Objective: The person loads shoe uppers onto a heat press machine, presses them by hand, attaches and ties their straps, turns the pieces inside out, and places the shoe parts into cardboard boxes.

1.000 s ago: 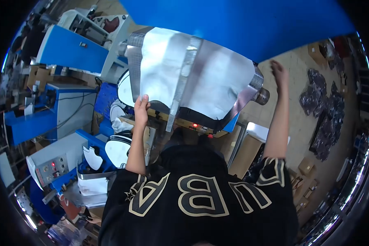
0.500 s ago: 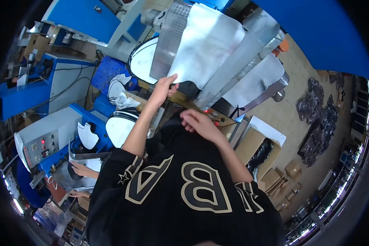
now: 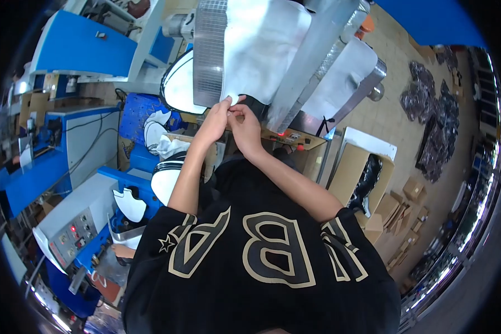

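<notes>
My left hand (image 3: pixel 212 123) pinches the lower edge of a white sheet (image 3: pixel 261 47), which lies over a metal form with a mesh-patterned left side (image 3: pixel 209 53). Close against it, my right hand (image 3: pixel 245 129) has its fingers bent together, the fingertips meeting those of my left hand at the sheet's corner. What lies between the right fingertips is too small to make out. A clear, shiny bar (image 3: pixel 314 61) crosses the form to the right of the sheet. Beyond the bar lies another white piece (image 3: pixel 339 78).
White pieces with black edges (image 3: pixel 183 83) sit left of the form. A control panel (image 3: pixel 75 236) and a co-worker's hand (image 3: pixel 123 251) are at lower left. At right are an open carton (image 3: pixel 350 178), a blue panel (image 3: pixel 434 19) and plastic-wrapped bundles (image 3: pixel 437 128) on the floor.
My right hand has swung in from the far right to meet my left hand. The blue panel has shifted toward the upper right of view, and the form now appears higher and further left than half a second ago.
</notes>
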